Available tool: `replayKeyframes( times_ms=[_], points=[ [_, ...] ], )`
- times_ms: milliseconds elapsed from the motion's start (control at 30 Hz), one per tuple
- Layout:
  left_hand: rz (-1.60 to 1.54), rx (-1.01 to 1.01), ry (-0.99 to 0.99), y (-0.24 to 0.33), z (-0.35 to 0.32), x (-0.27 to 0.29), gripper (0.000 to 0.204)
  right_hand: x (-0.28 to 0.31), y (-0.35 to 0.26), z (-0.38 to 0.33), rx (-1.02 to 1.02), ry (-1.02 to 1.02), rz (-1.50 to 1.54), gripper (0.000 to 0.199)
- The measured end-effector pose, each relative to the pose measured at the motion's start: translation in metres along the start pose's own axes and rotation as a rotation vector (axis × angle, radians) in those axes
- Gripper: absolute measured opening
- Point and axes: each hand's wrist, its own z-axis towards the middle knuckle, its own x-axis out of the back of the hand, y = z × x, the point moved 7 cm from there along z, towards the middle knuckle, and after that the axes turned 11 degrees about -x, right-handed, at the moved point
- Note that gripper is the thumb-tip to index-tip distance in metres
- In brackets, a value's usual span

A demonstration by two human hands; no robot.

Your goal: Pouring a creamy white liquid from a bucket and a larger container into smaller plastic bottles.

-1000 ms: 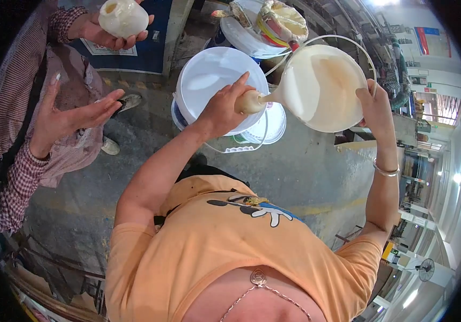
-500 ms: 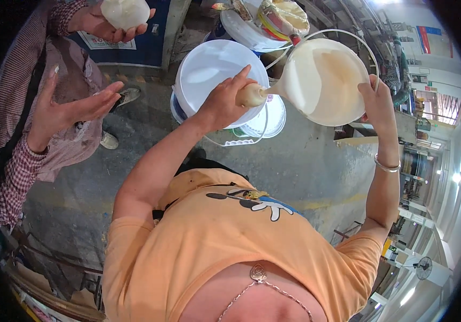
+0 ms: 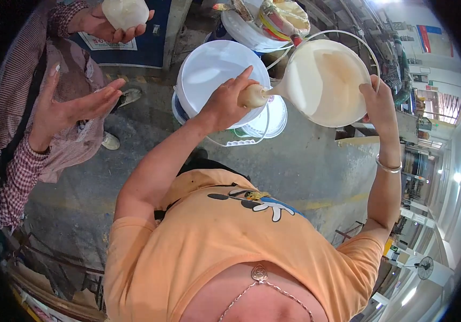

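Observation:
My right hand [image 3: 379, 107] grips the rim of a round white pail [image 3: 360, 72], which is tilted to the left. Pale cream liquid [image 3: 337, 86] lies in it and runs off its left side in a stream. My left hand [image 3: 227, 106] is closed round a cream-coloured, rounded hollow piece [image 3: 252, 96], whose narrow end meets that stream; its exact kind I cannot make out. Beneath and behind my left hand stands a larger white bucket [image 3: 201, 61], its wire handle hanging toward me.
To the left a co-worker in a checked sleeve [image 3: 21, 174] holds a whitish rounded piece [image 3: 126, 13]; that person's other hand [image 3: 75, 110] is spread open. A white lid-like round [image 3: 273, 118] lies by the bucket. Behind stand another white bucket [image 3: 235, 32] and an open sack [image 3: 289, 19].
Very little differs. Both my hands, the tilted pail and the hollow piece keep nearly the same places, with the whole view shifted slightly.

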Motion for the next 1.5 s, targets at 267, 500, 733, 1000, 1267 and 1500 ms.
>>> replayKeyframes(
  times_ms=[267,500,733,1000,1267,1500],
  points=[
    [-0.007,-0.041,0.038,0.003,0.0,0.002,0.076,0.001,0.007,0.004,0.001,-0.009,-0.002,0.021],
    [0.001,-0.031,-0.001,0.0,0.001,-0.001,0.087,0.001,0.003,0.003,0.019,-0.013,-0.029,0.02],
    [-0.014,-0.016,0.001,0.001,-0.001,0.0,0.088,0.002,0.003,0.002,-0.005,-0.009,-0.025,0.02],
    [-0.001,-0.015,0.0,0.006,0.0,0.001,0.088,0.003,0.001,-0.002,-0.016,0.007,-0.038,0.02],
    [-0.021,-0.038,0.013,0.006,-0.001,-0.001,0.089,0.003,0.006,-0.001,0.006,-0.001,-0.051,0.02],
    [-0.014,-0.031,-0.006,0.007,-0.002,-0.002,0.089,0.0,0.01,0.001,0.042,-0.026,-0.021,0.019]
  ],
)
